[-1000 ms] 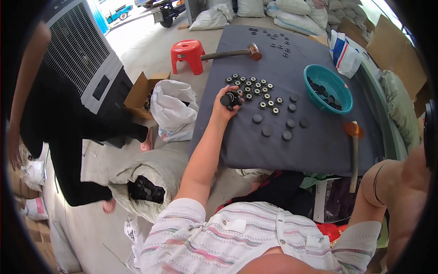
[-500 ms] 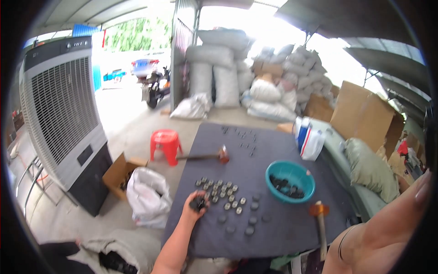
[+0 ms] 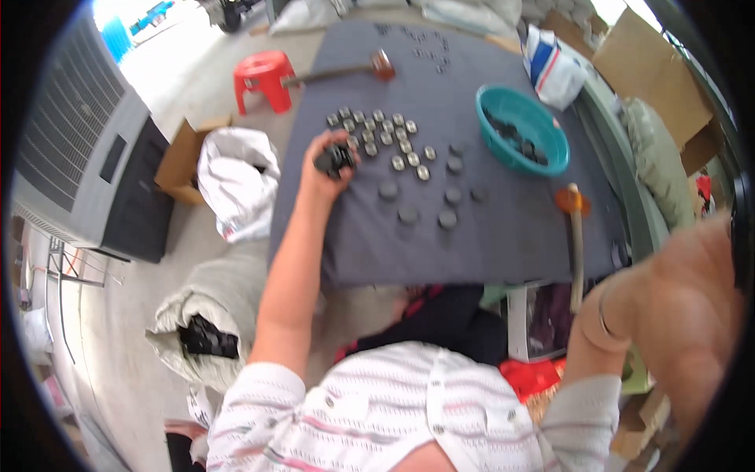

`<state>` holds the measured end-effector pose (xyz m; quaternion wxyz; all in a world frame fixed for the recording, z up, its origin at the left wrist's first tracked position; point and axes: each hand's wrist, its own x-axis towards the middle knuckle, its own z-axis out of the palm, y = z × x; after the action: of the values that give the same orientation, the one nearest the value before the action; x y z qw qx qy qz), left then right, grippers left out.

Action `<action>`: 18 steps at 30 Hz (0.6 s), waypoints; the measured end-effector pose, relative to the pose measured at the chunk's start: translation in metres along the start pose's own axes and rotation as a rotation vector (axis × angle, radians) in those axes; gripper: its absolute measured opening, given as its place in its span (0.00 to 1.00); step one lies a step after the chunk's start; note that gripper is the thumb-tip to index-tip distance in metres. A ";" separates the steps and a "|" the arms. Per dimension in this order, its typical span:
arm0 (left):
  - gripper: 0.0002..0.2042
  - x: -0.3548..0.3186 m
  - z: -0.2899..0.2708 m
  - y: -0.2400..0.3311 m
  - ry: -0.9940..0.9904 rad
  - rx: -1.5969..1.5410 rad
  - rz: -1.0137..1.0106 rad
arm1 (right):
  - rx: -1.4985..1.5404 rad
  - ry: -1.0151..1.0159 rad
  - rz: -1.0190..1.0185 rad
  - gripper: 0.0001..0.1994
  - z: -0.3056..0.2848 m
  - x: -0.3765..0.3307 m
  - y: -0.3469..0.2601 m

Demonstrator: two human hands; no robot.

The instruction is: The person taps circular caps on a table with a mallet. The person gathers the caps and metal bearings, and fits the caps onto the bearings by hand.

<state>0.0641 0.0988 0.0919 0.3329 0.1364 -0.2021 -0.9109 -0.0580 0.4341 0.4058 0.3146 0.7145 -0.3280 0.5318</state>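
My left hand (image 3: pixel 319 175) is over the left part of the dark-covered table (image 3: pixel 358 244), palm up. Its fingers curl round a cluster of small black parts (image 3: pixel 336 160) whose exact kind I cannot make out. Close beside it lies a group of round black pieces with pale metal centres (image 3: pixel 385 138). Several plain black discs (image 3: pixel 452 196) are spread to the right of that hand. Large and blurred at the right rim, my right hand (image 3: pixel 692 303) is raised close to the camera, away from the table. Its fingers are smeared and partly cut off.
A teal basin (image 3: pixel 525 161) holds black pieces. One amber-headed mallet (image 3: pixel 576 244) lies on the right; another mallet (image 3: pixel 338 74) overhangs the left edge, near a red stool (image 3: pixel 267 79). Sacks (image 3: pixel 240 185), a carton (image 3: pixel 179 165) and an air cooler (image 3: pixel 75 134) stand left.
The view has tilted downward, so the table sits higher and my shirt shows. My left hand keeps the black parts in nearly the same place over the table. My right hand stays raised.
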 end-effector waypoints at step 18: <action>0.20 0.003 -0.006 -0.001 -0.091 0.054 -0.026 | -0.392 -1.044 0.671 0.17 0.073 -0.257 0.110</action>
<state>0.0632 0.0959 0.0856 0.3076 0.1065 -0.2397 -0.9147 -0.1625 0.3457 0.1517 0.0550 0.6670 -0.7342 0.1144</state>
